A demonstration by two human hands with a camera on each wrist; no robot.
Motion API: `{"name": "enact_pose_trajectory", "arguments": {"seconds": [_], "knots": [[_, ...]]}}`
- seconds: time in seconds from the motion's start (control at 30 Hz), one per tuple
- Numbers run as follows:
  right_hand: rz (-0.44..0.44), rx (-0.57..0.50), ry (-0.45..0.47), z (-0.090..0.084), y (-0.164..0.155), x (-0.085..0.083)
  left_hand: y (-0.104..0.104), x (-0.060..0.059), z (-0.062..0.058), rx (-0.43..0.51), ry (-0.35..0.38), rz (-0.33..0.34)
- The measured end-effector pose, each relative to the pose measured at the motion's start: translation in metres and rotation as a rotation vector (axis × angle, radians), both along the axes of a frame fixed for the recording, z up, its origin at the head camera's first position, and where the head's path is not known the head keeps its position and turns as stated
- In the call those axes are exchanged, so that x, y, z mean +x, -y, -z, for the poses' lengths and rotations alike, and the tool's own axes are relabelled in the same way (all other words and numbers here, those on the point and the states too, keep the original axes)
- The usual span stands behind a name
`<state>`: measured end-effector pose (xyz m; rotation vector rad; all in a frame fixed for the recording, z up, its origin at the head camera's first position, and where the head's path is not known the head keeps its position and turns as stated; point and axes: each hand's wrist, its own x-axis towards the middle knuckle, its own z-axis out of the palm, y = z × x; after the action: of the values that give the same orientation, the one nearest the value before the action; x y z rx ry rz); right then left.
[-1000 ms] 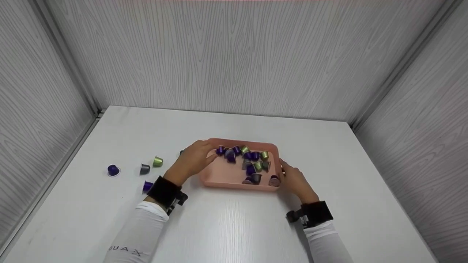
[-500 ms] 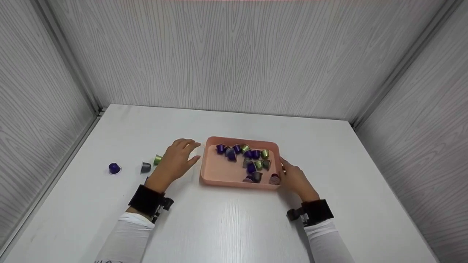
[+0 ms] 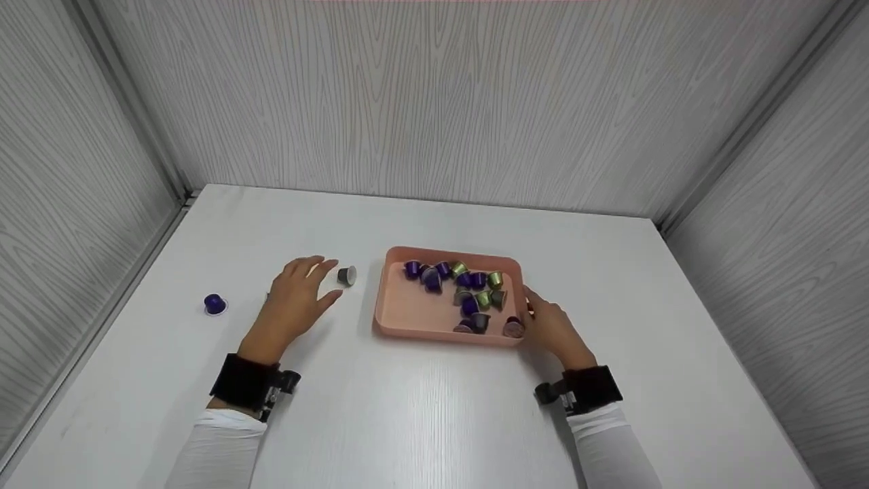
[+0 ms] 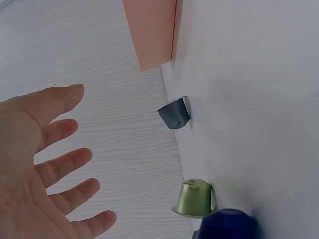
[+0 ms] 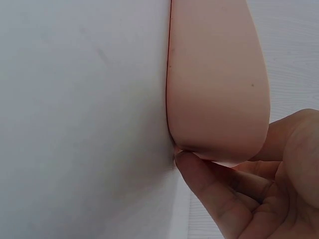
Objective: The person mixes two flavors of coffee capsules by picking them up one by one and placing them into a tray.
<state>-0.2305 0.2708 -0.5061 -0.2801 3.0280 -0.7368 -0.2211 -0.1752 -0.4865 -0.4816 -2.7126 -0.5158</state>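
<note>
left hand (image 3: 297,299) spread | grey capsule (image 3: 347,276) just beside fingertips

Left hand (image 3: 295,299) spread flat, right hand (image 3: 551,327) fingers curled, pinching

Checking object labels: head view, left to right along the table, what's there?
Blue capsule → left hand → grey capsule → pink tray holding capsules → right hand at the tray's right edge.
</note>
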Motion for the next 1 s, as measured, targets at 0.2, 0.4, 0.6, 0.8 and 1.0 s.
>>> {"name": "enact_pose_trajectory", "arguments": {"seconds": [0.2, 0.4, 0.6, 0.8, 1.0], "knots": [[0.020, 0.003, 0.048, 0.000, 0.000, 0.000, 0.013, 0.006, 0.002, 0.031, 0.079, -0.023], [0.033, 0.004, 0.071, -0.003, 0.001, 0.000, 0.026, 0.009, -0.004, 0.016, 0.182, -0.031], [0.022, 0.004, 0.066, -0.003, 0.001, 0.000, 0.040, 0.016, -0.009, 0.035, 0.350, -0.039], [0.016, -0.012, 0.079, -0.004, 0.000, 0.000, 0.052, 0.018, -0.009, 0.041, 0.435, -0.025], [0.027, -0.016, 0.099, -0.004, 0.001, 0.000, 0.059, 0.021, -0.006, 0.028, 0.506, -0.016]]}}
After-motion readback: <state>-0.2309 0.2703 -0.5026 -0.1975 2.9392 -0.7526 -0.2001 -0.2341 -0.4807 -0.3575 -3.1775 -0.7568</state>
